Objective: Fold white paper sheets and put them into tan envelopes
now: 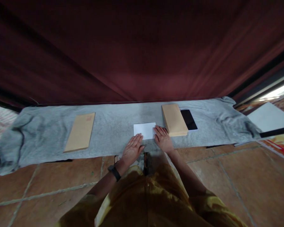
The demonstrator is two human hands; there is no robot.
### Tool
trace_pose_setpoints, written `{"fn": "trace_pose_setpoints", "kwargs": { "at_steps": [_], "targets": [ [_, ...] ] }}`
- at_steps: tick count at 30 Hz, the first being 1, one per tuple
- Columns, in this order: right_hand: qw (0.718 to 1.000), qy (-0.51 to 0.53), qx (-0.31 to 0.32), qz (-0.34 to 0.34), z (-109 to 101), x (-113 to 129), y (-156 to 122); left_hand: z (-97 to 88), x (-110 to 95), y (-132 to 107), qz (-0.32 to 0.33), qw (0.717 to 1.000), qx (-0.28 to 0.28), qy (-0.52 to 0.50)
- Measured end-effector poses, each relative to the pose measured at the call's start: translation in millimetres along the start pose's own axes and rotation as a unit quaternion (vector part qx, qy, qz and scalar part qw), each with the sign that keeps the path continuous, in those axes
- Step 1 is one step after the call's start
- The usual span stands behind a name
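Observation:
A folded white paper point(144, 130) lies on the grey cloth point(113, 126) in front of me. My left hand point(132, 148) lies flat and open, its fingertips at the paper's near left corner. My right hand point(162, 138) is also flat and open, fingers touching the paper's right edge. Just right of that hand sits a stack of brown envelopes point(174, 119). A single brown envelope point(80, 131) lies further left on the cloth.
A black phone point(188, 119) lies beside the envelope stack. A dark red curtain point(132, 47) hangs behind the cloth. The floor is brown tile point(227, 176). A white board point(269, 117) and colourful mat lie at the far right.

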State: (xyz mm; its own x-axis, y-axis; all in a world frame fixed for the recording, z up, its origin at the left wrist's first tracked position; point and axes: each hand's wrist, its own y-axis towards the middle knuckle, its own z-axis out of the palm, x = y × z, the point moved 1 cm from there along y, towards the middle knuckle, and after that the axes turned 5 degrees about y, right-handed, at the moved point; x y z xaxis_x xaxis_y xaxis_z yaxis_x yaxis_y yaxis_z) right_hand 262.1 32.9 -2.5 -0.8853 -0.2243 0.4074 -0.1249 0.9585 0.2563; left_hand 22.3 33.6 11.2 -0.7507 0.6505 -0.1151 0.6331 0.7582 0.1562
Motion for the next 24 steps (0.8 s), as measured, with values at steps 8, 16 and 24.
{"fn": "trace_pose_setpoints", "kwargs": {
  "at_steps": [8, 16, 24],
  "targets": [
    [1.0, 0.0, -0.004, -0.02, 0.8, -4.2, -3.4, -6.9, 22.6, -24.1, -0.019, 1.0, -0.011, 0.004],
    [0.999, -0.001, -0.027, -0.028, 5.3, -7.4, -6.8, -17.9, 31.9, -20.7, -0.059, 0.997, -0.034, -0.036],
    [0.997, 0.008, -0.065, -0.044, 11.4, -8.5, -9.3, -65.8, 177.9, -65.8, -0.421, 0.893, -0.155, -0.025]
  ]
}}
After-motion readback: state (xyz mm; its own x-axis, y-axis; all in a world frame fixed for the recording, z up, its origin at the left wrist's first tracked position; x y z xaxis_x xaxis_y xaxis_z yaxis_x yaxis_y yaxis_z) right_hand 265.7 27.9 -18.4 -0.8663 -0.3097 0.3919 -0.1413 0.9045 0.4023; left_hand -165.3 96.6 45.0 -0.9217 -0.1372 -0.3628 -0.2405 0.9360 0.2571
